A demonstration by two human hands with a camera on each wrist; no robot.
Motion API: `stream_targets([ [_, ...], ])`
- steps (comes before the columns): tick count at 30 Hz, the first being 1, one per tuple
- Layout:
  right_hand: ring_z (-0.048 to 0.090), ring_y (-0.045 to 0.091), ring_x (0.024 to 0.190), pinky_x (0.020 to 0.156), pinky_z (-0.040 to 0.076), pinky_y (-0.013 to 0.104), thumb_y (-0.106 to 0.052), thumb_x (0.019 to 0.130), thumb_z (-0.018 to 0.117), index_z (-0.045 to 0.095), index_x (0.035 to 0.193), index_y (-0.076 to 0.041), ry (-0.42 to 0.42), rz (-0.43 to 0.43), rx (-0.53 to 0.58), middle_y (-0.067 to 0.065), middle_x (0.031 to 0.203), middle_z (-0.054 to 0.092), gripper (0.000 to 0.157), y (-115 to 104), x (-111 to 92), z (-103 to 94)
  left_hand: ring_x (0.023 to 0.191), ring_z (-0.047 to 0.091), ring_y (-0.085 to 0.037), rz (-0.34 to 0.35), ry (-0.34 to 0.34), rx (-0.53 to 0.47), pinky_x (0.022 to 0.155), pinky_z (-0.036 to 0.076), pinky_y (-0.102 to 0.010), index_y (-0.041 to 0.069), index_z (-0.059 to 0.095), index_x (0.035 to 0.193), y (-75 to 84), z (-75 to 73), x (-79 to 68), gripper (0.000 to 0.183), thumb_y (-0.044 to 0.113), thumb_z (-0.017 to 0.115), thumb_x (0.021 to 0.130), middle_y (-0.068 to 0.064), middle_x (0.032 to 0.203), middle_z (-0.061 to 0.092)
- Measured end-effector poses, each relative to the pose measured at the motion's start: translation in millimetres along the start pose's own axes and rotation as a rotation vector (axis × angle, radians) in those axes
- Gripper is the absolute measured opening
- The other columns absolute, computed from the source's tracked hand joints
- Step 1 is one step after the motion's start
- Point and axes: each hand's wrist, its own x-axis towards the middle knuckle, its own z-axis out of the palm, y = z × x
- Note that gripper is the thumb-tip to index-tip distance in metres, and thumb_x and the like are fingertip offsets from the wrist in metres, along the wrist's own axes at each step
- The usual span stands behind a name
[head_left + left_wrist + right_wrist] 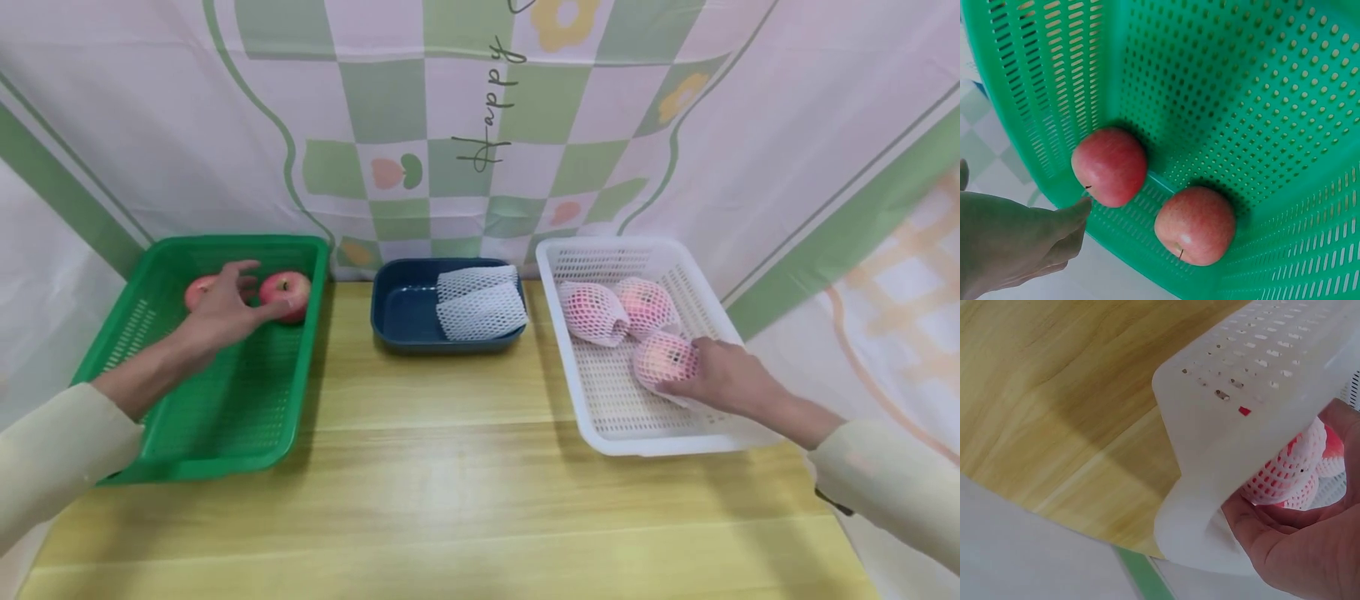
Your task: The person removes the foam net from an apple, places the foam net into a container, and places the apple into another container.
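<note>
While the left hand (225,307) hangs over the green plastic basket (217,408), its fingers loosely parted and holding nothing, two bare red apples (1110,167) lie in there (the thumb is just beside one). The right hand (726,377), thumb and fingers bent around it, grips a net-wrapped apple (663,358) in the white plastic basket (652,446), near two other wrapped apples (592,312). Between the baskets, a dark blue tray (405,308) holds white foam nets (483,312).

Wooden table (465,475), seemingly — on it a green basket (225,400), blue tray (405,310), white basket (607,392).
</note>
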Motion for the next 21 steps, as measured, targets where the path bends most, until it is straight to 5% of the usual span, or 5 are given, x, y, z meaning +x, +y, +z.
stream_targets([
  [8,0.058,0.028,0.067,0.052,0.052,0.039,-0.048,0.079,0.091,0.053,0.113,0.02,0.024,-0.003,-0.001,0.021,0.081,0.061,0.085,-2,5,4.9,0.154,0.024,-0.052,0.006,-0.032,-0.015,0.119,0.034,-0.071,0.003,-0.006,0.168,0.8,4.9,-3.6,0.113,0.049,0.072,0.1,-0.035,0.17,0.015],
  [21,0.057,0.028,0.065,0.051,0.054,0.04,-0.047,0.082,0.09,0.045,0.122,0.026,0.023,-0.02,-0.007,0.021,0.079,0.058,0.095,-6,18,10.9,0.154,0.024,-0.053,0.032,-0.018,0.036,0.118,0.033,-0.072,0.0,0.0,0.168,3.8,12.0,-11.7,0.112,0.05,0.074,0.098,-0.037,0.168,0.018],
])
